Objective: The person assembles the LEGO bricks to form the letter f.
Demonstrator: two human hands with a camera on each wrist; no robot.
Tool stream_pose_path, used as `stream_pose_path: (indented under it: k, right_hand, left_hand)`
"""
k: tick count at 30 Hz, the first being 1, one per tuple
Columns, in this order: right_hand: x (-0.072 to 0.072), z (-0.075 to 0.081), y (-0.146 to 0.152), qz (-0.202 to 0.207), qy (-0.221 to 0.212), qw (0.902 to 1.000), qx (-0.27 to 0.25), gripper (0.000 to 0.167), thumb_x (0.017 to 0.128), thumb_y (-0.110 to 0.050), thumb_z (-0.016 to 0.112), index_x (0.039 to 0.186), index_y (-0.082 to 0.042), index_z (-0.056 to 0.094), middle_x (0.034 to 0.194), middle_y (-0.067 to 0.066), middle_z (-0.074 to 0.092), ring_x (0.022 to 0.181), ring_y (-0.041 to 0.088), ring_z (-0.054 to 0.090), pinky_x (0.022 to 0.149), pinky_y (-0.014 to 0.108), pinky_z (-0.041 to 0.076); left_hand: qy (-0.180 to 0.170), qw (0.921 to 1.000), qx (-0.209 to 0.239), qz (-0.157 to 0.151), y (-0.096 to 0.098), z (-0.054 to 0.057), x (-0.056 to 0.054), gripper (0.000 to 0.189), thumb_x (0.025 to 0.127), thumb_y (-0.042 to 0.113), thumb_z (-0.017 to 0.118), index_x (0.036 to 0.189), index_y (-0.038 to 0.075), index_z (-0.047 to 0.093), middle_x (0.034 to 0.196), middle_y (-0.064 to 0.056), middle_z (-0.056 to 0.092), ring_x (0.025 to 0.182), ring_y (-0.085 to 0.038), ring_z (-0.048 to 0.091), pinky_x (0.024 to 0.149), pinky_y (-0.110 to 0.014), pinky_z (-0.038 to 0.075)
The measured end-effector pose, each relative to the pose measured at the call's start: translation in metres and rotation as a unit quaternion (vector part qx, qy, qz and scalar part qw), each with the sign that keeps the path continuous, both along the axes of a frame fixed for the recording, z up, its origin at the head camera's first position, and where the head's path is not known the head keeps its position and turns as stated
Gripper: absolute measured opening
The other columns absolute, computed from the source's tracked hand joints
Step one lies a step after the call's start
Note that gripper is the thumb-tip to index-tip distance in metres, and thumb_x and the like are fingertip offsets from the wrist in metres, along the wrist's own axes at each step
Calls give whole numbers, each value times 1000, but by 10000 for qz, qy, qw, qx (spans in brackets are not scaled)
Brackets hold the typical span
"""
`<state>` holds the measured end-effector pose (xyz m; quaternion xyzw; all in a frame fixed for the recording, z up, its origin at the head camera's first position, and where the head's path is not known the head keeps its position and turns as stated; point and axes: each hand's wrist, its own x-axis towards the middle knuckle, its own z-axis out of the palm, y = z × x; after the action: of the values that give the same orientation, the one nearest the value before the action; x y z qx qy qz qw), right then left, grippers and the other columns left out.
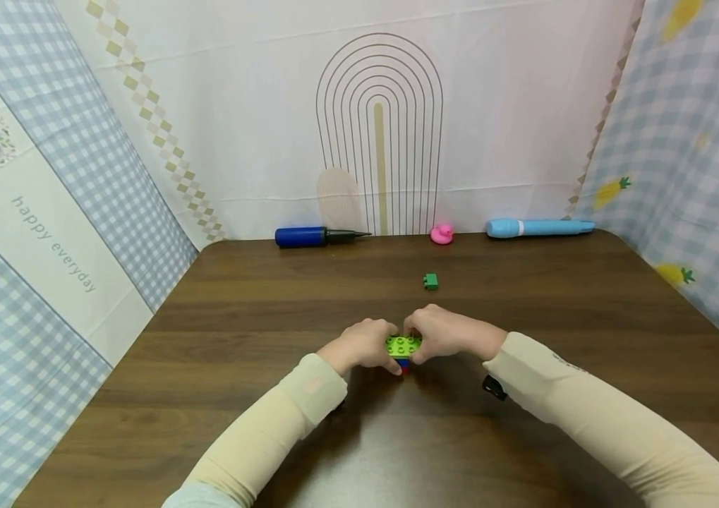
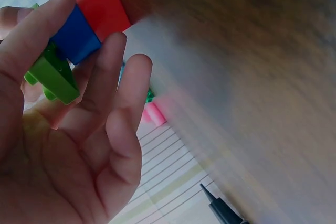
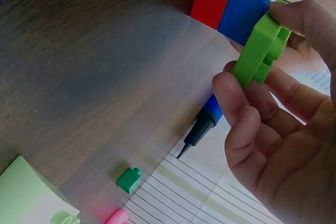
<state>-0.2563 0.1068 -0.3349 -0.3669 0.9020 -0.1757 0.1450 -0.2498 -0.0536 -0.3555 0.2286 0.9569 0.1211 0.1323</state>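
Observation:
In the head view both hands meet over a small brick stack at the middle of the table (image 1: 359, 451). On top is a lime green toy brick (image 1: 401, 346) with studs; below it come a blue brick (image 3: 242, 14) and a red brick (image 3: 212, 1). My left hand (image 1: 365, 343) grips the stack from the left, thumb at the blue brick's near side. From the right, my right hand (image 1: 444, 331) pinches the lime brick between thumb and fingers. Fingers hide parts of the bricks, so how closely the lime brick fits the blue one cannot be told.
Beyond the hands lies a small green brick (image 1: 431, 281). Along the back edge are a blue hand pump (image 1: 302, 236) with a black nozzle, a pink rubber duck (image 1: 442, 234) and a light blue stick-shaped thing (image 1: 540, 227). Patterned cloth (image 1: 270, 127) hangs behind and at the sides.

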Motion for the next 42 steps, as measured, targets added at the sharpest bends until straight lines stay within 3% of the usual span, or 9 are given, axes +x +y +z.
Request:
stream_pose_path:
  k: [8, 22, 31, 38, 42]
  right_hand:
    - [1, 3, -1, 33, -59, 10000, 55, 14, 69, -14, 69, 81, -8, 64, 67, -6, 55, 59, 9, 46, 54, 23, 40]
    - [3, 6, -3, -2, -166, 9993, 323, 7, 70, -12, 71, 72, -8, 66, 59, -5, 54, 49, 7, 40, 46, 20, 35]
    - [5, 7, -7, -56, -114, 9987, 496, 8, 69, -11, 72, 68, -8, 64, 60, -4, 52, 47, 8, 38, 44, 21, 34]
    - [5, 9, -9, -74, -106, 9985, 534, 9, 69, -10, 72, 66, -8, 64, 57, -4, 53, 45, 7, 42, 43, 21, 37]
    - [5, 9, -8, -58, -81, 9984, 550, 9, 69, -9, 71, 66, -8, 63, 57, -4, 53, 44, 7, 40, 43, 21, 36]
  left_hand:
    - [-30, 10000, 14, -12, 1, 2, 2, 53, 63, 35, 77, 109, 14, 58, 85, 6, 54, 70, -11, 48, 59, -28, 39]
    - [-62, 9999, 70, 48, 3, 3, 3, 59, 64, 33, 77, 115, 12, 56, 93, 4, 57, 71, -10, 49, 62, -27, 41]
    - [-86, 9999, 67, -7, 3, 4, 4, 57, 64, 34, 77, 113, 13, 58, 90, 5, 56, 69, -10, 49, 60, -27, 40]
    - [-20, 9996, 258, -68, 0, 6, 5, 39, 65, 36, 75, 95, 14, 63, 73, 6, 52, 62, -11, 49, 54, -27, 39]
    - [98, 9995, 292, -94, 0, 5, 6, 37, 66, 36, 75, 94, 14, 63, 71, 7, 52, 62, -11, 48, 54, -26, 39]
